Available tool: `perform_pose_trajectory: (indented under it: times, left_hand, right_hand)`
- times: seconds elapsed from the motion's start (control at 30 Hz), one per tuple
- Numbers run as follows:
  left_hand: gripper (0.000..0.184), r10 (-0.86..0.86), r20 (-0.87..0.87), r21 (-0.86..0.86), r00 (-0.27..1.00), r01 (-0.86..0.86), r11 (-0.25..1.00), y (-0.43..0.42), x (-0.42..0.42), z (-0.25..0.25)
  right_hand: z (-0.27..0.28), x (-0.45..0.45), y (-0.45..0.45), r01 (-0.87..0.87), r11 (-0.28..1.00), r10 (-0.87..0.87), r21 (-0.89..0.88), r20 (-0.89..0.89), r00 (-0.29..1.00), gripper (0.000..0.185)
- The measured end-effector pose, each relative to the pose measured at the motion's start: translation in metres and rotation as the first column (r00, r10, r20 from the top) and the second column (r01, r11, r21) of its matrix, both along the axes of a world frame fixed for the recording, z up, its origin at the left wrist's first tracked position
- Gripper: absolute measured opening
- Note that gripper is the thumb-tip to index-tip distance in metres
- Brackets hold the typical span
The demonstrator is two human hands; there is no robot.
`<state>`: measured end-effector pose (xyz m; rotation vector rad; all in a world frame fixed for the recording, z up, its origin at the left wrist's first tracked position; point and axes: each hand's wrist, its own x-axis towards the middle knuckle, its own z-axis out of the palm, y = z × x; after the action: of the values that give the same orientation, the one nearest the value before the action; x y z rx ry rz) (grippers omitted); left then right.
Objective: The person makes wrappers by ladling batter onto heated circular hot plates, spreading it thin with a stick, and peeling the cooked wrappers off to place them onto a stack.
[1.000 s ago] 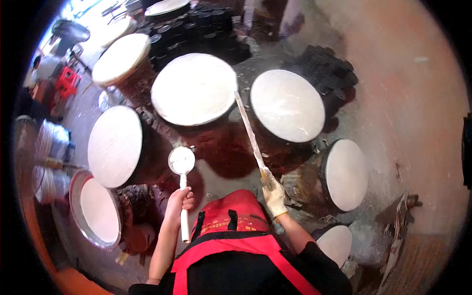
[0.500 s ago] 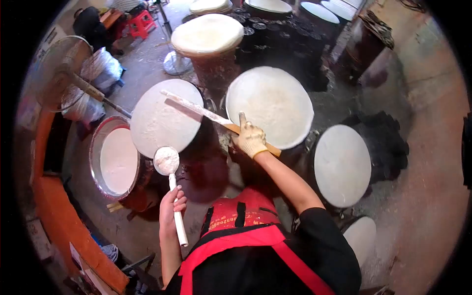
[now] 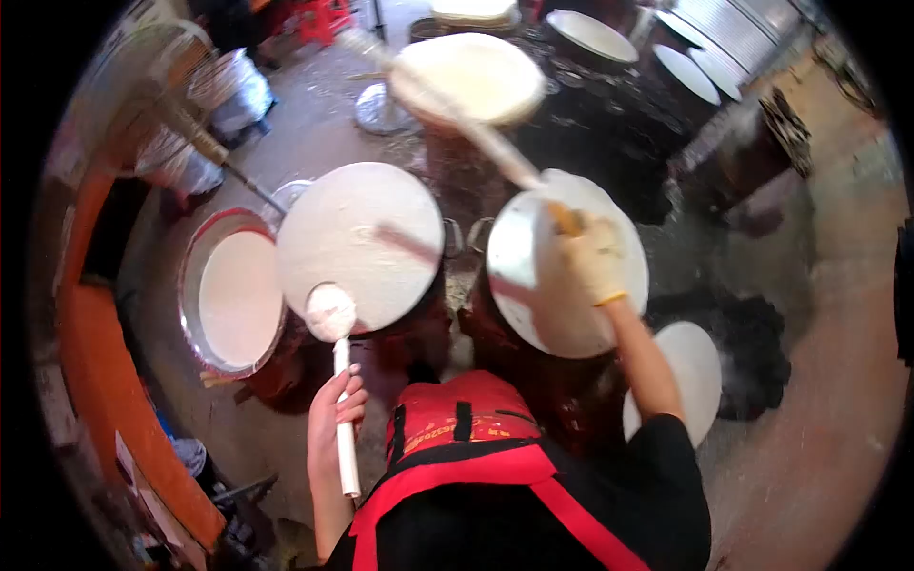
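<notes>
A: What do we have nearest us?
B: Our red apron (image 3: 466, 428). Just left of it, our bare left hand (image 3: 343, 404) has its fingers wrapped around the handle of a white ladle (image 3: 342, 357).
A: Is there anything in the ladle?
B: Yes, we see pale paste (image 3: 331, 314) in its bowl, which shows over the near edge of the left round top (image 3: 352, 262). We cannot tell whether the two touch.
A: What stands at the sides?
B: On the right, near us, a pale disc (image 3: 690, 371); on the left, a bucket (image 3: 190, 295) of pale liquid, just beside the left round top.
A: And our right hand (image 3: 595, 257)?
B: Gloved and blurred, over the right round top (image 3: 562, 333). It grasps the near end of a long stick (image 3: 466, 125), which slants towards the far left; its shadow crosses the left round top.
A: What do we see farther off?
B: A pale round stack (image 3: 486, 76) behind the stick, then a tilted white disc (image 3: 592, 36) on the far right and a red stool (image 3: 319, 19) on the far left.
</notes>
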<state>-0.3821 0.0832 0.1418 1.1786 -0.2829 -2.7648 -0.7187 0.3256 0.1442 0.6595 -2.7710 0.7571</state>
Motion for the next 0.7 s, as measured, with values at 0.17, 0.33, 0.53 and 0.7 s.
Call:
perform_pose_trajectory:
  times: [0.17,0.33,0.53,0.7]
  left_hand:
    - [0.014,-0.043,-0.046,-0.091,0.998,0.039,0.995,-0.07,-0.021,-0.002]
    - [0.013,-0.054,-0.057,-0.179,0.997,0.043,0.983,-0.146,-0.036,-0.005]
    - [0.013,0.068,-0.04,-0.207,0.997,-0.075,0.976,-0.184,-0.046,0.005]
    - [0.016,0.233,-0.001,-0.144,0.972,-0.231,0.962,-0.196,-0.042,0.0]
  right_hand:
    - [0.086,-0.103,-0.06,-0.032,0.972,0.137,-0.231,0.458,0.878,0.02]
    - [0.18,-0.171,-0.153,-0.094,0.536,0.522,-0.839,0.242,0.818,0.033]
    - [0.137,-0.258,-0.156,0.265,0.286,0.357,-0.921,0.359,0.863,0.023]
    - [-0.052,-0.291,-0.171,0.577,0.114,0.391,-0.809,0.57,0.722,0.023]
